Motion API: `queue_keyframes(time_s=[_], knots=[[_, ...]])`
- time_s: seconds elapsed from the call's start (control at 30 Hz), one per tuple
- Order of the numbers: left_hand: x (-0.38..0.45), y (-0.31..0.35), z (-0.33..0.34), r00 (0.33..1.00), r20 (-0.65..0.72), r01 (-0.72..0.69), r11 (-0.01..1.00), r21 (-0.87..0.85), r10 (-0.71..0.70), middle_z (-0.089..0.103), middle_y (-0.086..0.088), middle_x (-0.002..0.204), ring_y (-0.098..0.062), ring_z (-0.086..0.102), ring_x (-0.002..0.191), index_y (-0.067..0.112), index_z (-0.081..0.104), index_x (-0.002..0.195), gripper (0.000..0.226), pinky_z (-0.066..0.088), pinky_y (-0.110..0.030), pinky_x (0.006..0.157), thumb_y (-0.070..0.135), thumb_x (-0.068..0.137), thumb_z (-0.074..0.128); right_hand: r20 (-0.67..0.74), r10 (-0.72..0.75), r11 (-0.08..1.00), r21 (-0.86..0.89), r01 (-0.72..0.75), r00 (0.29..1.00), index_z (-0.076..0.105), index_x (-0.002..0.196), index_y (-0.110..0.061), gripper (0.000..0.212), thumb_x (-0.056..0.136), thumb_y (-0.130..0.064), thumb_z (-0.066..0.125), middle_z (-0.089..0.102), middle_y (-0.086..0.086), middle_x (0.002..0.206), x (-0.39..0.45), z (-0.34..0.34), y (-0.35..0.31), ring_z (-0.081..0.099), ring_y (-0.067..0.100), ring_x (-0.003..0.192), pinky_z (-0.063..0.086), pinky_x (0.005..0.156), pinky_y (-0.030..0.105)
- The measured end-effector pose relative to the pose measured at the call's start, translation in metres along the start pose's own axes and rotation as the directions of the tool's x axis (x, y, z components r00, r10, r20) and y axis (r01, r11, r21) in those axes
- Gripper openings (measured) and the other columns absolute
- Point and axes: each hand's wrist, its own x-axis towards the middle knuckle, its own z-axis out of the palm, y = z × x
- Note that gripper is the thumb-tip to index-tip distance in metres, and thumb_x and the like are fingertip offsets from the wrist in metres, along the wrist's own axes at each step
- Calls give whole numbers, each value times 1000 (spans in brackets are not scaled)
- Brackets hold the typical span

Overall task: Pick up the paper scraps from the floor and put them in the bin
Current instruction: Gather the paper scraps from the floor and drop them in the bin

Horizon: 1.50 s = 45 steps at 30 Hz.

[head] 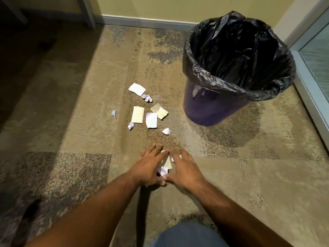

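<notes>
Fingers [156, 148] on mottled carpet [71, 122].

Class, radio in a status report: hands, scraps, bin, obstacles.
Left hand and right hand gathering a scrap pile on the carpet. More scraps loose ahead. Bin open, far right; nothing blocking.

1. Carpet [80, 139]: rough, matt, speckled pile.
2. Bin [210, 107]: smooth plastic with a faint sheen.
3. Liner [236, 50]: thin, glossy, crinkled black plastic film.
4. Scraps [137, 114]: matt paper, some flat and smooth, some crumpled.
5. Baseboard [142, 21]: smooth and painted.
6. Knee [187, 236]: blue, matt cloth.
</notes>
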Motion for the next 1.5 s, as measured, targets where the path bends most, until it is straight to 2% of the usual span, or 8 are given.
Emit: queue_keyframes(time_s=[0.2, 0.43, 0.67, 0.97, 1.07, 1.17, 1.33, 1.5], knots=[[-22, -16, 15, 991, -63, -109, 989, 98, 115, 7, -2, 169, -23, 9, 155, 33, 12, 160, 115, 16, -46, 125, 61, 71, 79, -78, -77, 995, -65, 72, 994, 13, 158, -31, 102, 81, -51, 78, 15, 10, 164, 4, 24, -9, 12, 32, 150, 28, 121, 43], [-43, -34, 32, 946, -268, -169, 982, 81, 185, 44, -1, 142, -19, 47, 124, 30, 50, 136, 51, 51, -39, 97, 38, 90, 71, -104, -242, 966, -115, 230, 965, 39, 148, -25, 75, 85, -22, 80, 28, 2, 154, 10, 32, -24, 29, 24, 135, 40, 112, 35], [-40, -30, 31, 914, -383, -137, 990, 19, 134, 50, 7, 112, -11, 46, 98, 25, 63, 111, 13, 53, -34, 73, 26, 98, 62, -111, -292, 950, -149, 274, 950, 51, 141, -19, 56, 90, 0, 63, 33, 8, 151, 10, 27, -24, 33, 26, 131, 42, 109, 36], [-39, -23, 33, 919, -394, -77, 976, -202, -9, 55, 11, 102, -8, 50, 92, 20, 69, 108, 16, 45, -22, 78, 19, 91, 72, -173, -82, 973, 201, 117, 981, 64, 129, -20, 45, 89, 0, 67, 51, -3, 112, 12, 35, -29, 55, 17, 103, 54, 90, 37], [-33, -19, 30, 920, -372, -7, 947, -321, -119, 55, 12, 95, -8, 53, 88, 25, 69, 91, 7, 44, -21, 76, 20, 91, 73, -176, -69, 979, 177, 100, 982, 68, 129, -17, 42, 90, -1, 67, 61, 0, 118, 12, 30, -32, 60, 17, 106, 52, 95, 32], [-25, -15, 26, 913, -355, 37, 908, -416, -200, 57, 11, 89, -6, 56, 84, 25, 64, 75, 21, 45, -23, 74, 13, 91, 70, -155, -51, 981, 176, 79, 987, 73, 120, -21, 35, 91, -3, 67, 66, -2, 117, 8, 23, -37, 62, 15, 106, 54, 93, 33], [-25, -11, 17, 921, -321, 61, 895, -441, -220, 59, 11, 88, -4, 57, 84, 22, 65, 79, 18, 42, -17, 70, 9, 93, 65, -101, 61, 971, 235, -36, 993, 80, 98, -26, 23, 88, -8, 72, 73, -6, 94, 1, 13, -41, 67, 10, 79, 62, 72, 37], [-25, 0, 0, 913, -350, 27, 889, -457, -208, 59, 9, 87, -3, 55, 80, 22, 60, 83, 17, 39, -19, 67, 12, 97, 63, -192, 63, 968, 250, -13, 979, 75, 85, -21, 15, 92, -9, 70, 68, -5, 81, -7, -11, -45, 63, 9, 73, 61, 69, 38]])
